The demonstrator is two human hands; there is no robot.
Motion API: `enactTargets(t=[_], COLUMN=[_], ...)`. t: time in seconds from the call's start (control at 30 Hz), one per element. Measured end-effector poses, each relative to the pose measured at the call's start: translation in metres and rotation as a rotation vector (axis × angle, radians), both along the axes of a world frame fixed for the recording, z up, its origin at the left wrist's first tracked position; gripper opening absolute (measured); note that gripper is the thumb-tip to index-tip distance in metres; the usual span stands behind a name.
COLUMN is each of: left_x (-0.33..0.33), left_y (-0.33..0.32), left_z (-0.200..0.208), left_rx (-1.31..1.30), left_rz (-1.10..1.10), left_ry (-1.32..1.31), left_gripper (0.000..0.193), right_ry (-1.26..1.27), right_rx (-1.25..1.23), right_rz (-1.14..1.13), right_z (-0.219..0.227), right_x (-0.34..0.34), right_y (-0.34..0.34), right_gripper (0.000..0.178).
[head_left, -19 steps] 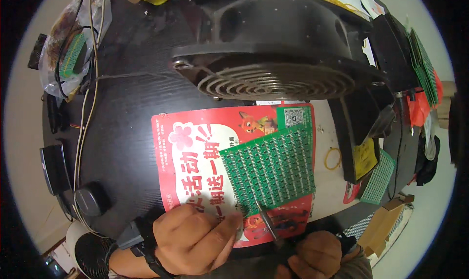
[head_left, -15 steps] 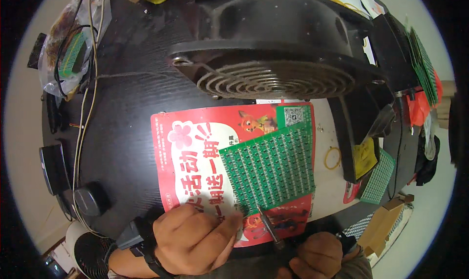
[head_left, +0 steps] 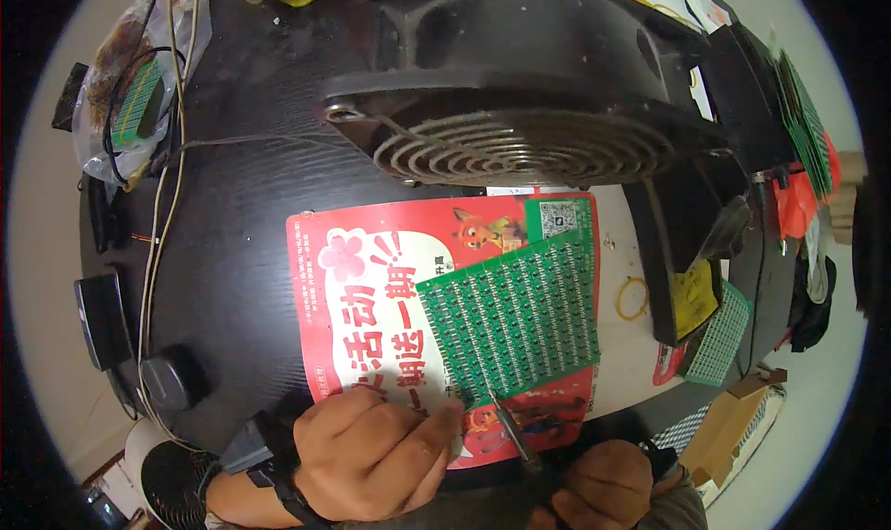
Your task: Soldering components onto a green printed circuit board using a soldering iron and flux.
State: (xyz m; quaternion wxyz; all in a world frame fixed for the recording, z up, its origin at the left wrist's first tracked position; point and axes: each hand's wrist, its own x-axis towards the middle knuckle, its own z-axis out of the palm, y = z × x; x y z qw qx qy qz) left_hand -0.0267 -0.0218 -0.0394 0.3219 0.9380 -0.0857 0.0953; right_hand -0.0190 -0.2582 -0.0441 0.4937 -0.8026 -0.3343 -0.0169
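A green circuit board panel (head_left: pixel 515 316), covered with rows of small parts, lies tilted on a red and white printed sheet (head_left: pixel 320 279). In my right hand (head_left: pixel 603 484) is a soldering iron (head_left: pixel 512 437), its dark handle partly lost in shadow. The iron's metal tip points up and left and meets the panel's lower edge, or hovers just over it. My left hand (head_left: pixel 376 451) is closed, thumb and forefinger pinched beside the panel's lower left corner. Whatever sits between those fingertips is hidden or too thin to make out.
A large black fan (head_left: pixel 520 145) with a ring grille stands just beyond the panel. Cables (head_left: pixel 153 270) run down the left, near a plastic bag (head_left: pixel 102 112) with boards inside. Another green board (head_left: pixel 719 335) leans at right, above an open cardboard box (head_left: pixel 733 428).
The soldering iron has shifted slightly, its tip a little up and left. My left hand has barely moved, and the panel stays in place.
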Motion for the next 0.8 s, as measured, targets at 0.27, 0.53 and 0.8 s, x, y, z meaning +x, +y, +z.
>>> enactTargets(t=[0.27, 0.53, 0.8], left_x=[-0.002, 0.000, 0.001], left_y=[0.001, 0.001, 0.001], left_z=[-0.002, -0.004, -0.003], left_rx=[-0.017, 0.000, -0.025], left_rz=[0.003, -0.001, -0.024], left_ry=[-0.027, -0.052, -0.072], left_gripper=[0.025, 0.026, 0.025], right_ry=[0.060, 0.016, 0.011], right_rx=[-0.003, -0.014, -0.022], right_rz=[-0.044, 0.013, 0.021], right_z=[0.003, 0.001, 0.006], right_x=[-0.007, 0.006, 0.013], right_y=[0.001, 0.000, -0.001], right_gripper=[0.016, 0.017, 0.017])
